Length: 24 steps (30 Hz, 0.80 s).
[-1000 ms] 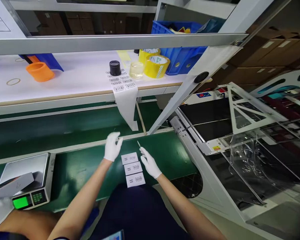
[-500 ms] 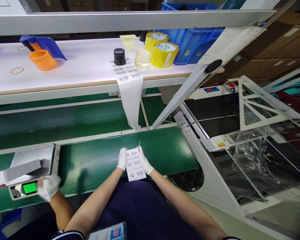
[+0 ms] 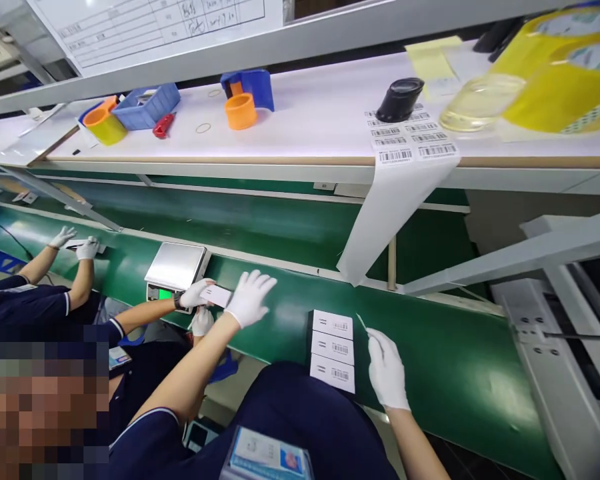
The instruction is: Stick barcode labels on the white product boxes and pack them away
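Observation:
My left hand [image 3: 250, 298], in a white glove, reaches out to the left with fingers spread. Close to its wrist side is a small white box [image 3: 216, 295] held by a co-worker's gloved hand [image 3: 196, 294]; I cannot tell whether my hand touches it. Three white boxes [image 3: 332, 345] with barcode labels lie in a column on the green belt [image 3: 285, 333] in front of me. To their right, my gloved right hand [image 3: 387, 370] pinches a thin pale strip [image 3: 361, 321] that points up from its fingertips.
A digital scale [image 3: 176, 265] stands on the belt at the left, by the co-worker. Further left, another person's gloved hands [image 3: 87, 249] hold a flat item. The shelf above bears a barcode label sheet [image 3: 405, 157], a black cylinder [image 3: 399, 100] and yellow tape rolls [image 3: 555, 80].
My view has swung left. Both hands have let go of the three boxes, which now lie on the belt. My left hand has moved left toward the co-worker's box; my right has moved aside.

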Available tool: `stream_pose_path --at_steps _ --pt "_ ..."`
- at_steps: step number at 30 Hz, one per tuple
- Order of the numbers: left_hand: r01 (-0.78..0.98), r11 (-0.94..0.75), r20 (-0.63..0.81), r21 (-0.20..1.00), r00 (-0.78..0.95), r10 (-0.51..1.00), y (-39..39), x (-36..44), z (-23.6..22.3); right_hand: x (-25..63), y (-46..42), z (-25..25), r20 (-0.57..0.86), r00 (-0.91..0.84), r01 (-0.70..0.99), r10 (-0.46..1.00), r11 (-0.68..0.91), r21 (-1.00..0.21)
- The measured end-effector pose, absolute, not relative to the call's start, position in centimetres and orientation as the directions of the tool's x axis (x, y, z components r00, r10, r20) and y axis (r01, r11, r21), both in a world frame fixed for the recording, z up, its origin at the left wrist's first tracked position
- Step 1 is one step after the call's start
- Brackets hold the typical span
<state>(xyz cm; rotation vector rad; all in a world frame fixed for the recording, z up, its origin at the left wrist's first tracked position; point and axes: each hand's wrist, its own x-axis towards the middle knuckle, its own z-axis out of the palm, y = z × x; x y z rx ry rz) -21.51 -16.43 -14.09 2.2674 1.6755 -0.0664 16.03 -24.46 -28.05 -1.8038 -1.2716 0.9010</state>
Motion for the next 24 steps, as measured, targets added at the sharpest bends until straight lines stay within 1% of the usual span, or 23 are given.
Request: stream_pose_path --at_steps 2,4,6,8,10,12,13,15,18,20,22,24 --pt "0.985 -0.166 -0.390 0.055 0.174 0.904 -16.2 -25.6 -14.6 16.1 -24.3 -27.4 -0.137 0.256 0.431 0.957 -0.240 -0.870" --pt "0.991 -0.111 -0.488 -0.068 0.064 0.871 -16.0 -28.9 -15.9 16.0 -23.8 -26.8 -0.148 0.242 0.417 0.959 -0.241 -0.876" --pt "0.986 -0.089 -0.507 -0.139 0.007 0.862 -15.5 -31.0 -17.3 16.1 -23.1 -26.0 -0.152 0.232 0.405 0.961 -0.238 -0.883" --pt "0.984 -0.070 -0.500 -0.162 -0.021 0.866 -14.3 -31.6 -18.4 16.4 -22.3 -25.3 -0.146 0.220 0.398 0.964 -0.225 -0.889" --pt "0.993 -0.016 -0.475 -0.121 -0.043 0.879 -12.1 -30.3 -19.1 16.7 -21.5 -24.6 -0.142 0.202 0.387 0.969 -0.212 -0.897" --pt "1.000 -0.005 -0.427 -0.020 -0.004 0.904 -9.4 -27.0 -19.7 16.9 -20.7 -24.3 -0.158 0.186 0.371 0.970 -0.218 -0.903" --pt "0.999 -0.024 -0.397 0.039 0.038 0.917 -8.1 -24.6 -19.9 17.0 -20.4 -24.3 -0.172 0.185 0.364 0.967 -0.230 -0.902" --pt "0.982 -0.116 -0.373 0.148 0.165 0.913 -5.6 -18.6 -20.4 17.2 -19.7 -24.4 -0.197 0.189 0.360 0.962 -0.255 -0.897" --pt "0.927 -0.247 -0.438 0.280 0.353 0.827 -2.9 -8.8 -21.2 17.4 -19.0 -24.7 -0.205 0.200 0.367 0.958 -0.268 -0.891" --pt "0.895 -0.299 -0.479 0.331 0.432 0.764 -1.8 -3.5 -21.9 17.7 -18.8 -24.8 -0.210 0.196 0.370 0.958 -0.271 -0.889" --pt "0.875 -0.308 -0.539 0.375 0.476 0.696 -1.1 -0.3 -22.7 18.2 -18.6 -24.7 -0.218 0.196 0.371 0.956 -0.278 -0.886" --pt "0.849 -0.256 -0.616 0.463 0.515 0.596 -0.6 0.5 -23.5 18.7 -18.5 -24.6 -0.239 0.199 0.366 0.950 -0.298 -0.881"
